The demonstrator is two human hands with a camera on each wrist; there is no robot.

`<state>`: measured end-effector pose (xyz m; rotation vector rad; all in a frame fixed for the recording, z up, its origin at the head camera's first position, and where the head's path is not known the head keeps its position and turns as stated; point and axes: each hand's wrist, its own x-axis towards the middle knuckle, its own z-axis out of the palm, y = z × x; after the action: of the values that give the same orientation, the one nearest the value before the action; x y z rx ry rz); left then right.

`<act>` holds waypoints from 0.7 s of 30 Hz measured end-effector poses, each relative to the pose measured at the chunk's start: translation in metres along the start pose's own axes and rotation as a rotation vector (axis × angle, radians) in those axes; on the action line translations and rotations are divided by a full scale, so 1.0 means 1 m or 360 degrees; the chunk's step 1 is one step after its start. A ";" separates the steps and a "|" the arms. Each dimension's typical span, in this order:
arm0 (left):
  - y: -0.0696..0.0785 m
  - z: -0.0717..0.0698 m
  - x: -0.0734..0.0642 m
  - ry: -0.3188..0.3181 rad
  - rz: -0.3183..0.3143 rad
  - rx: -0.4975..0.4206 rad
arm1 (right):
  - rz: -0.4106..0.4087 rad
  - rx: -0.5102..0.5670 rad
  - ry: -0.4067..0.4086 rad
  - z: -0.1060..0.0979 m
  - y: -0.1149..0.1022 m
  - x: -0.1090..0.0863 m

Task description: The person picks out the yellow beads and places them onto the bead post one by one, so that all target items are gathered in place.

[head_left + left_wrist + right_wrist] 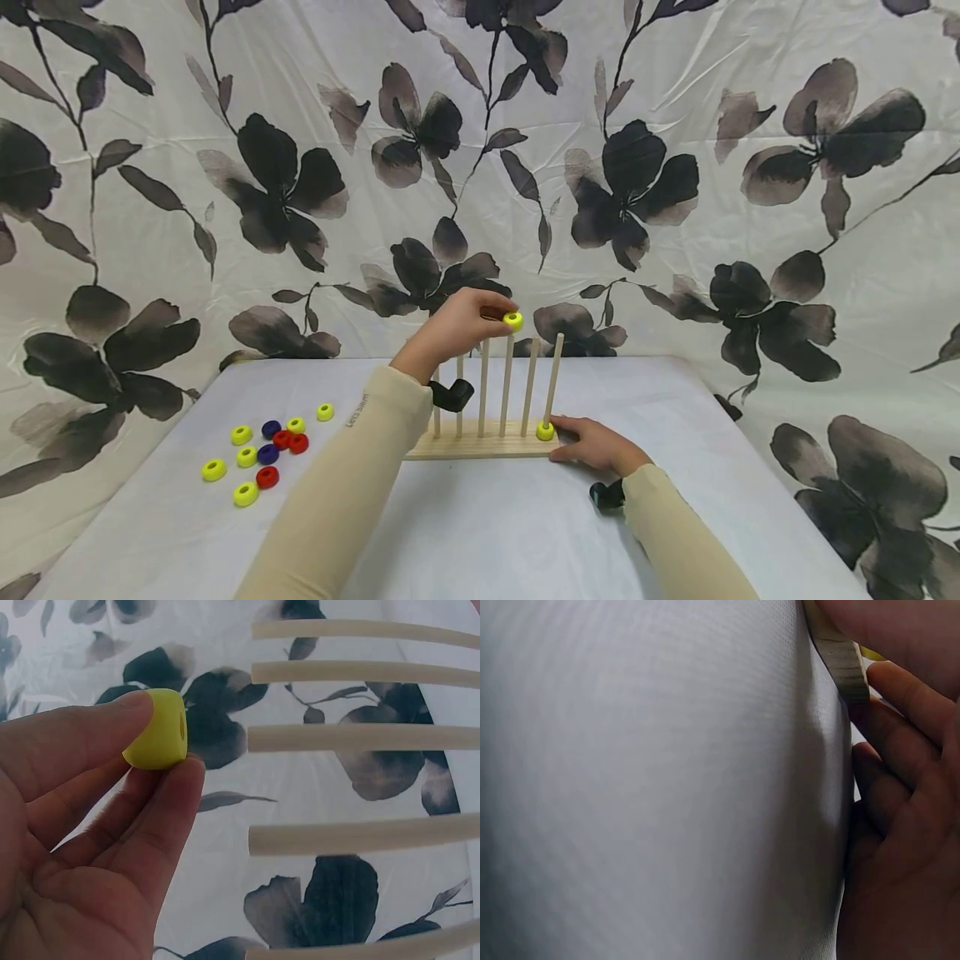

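Between thumb and fingertips my left hand (467, 323) pinches a yellow ring-shaped bead (513, 322), up at the tip of a peg on the wooden peg stand (480, 450). The left wrist view shows that bead (159, 735) from the side, its hole facing the row of upright pegs. A second yellow bead (545, 432) sits at the bottom of the rightmost peg (554, 379). My right hand (596, 446) holds the stand's right end, thumb at the front and fingers behind. From the right wrist, the base's corner (847, 675) appears against the fingers.
On the table's left lie several loose yellow beads (245, 494), red beads (267, 477) and blue beads (267, 454). A white cloth covers the table (480, 533). Behind it hangs a flower-patterned sheet (525, 225).
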<state>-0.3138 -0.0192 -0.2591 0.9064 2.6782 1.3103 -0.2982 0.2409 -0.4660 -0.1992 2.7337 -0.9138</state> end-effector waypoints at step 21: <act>0.011 0.034 0.026 -0.0004 0.0008 0.0048 | 0.0043 0.0025 -0.0022 -0.002 0.001 0.000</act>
<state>-0.3212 0.0237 -0.2666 0.9180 2.7026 1.2722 -0.2991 0.2429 -0.4655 -0.1645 2.7089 -0.9225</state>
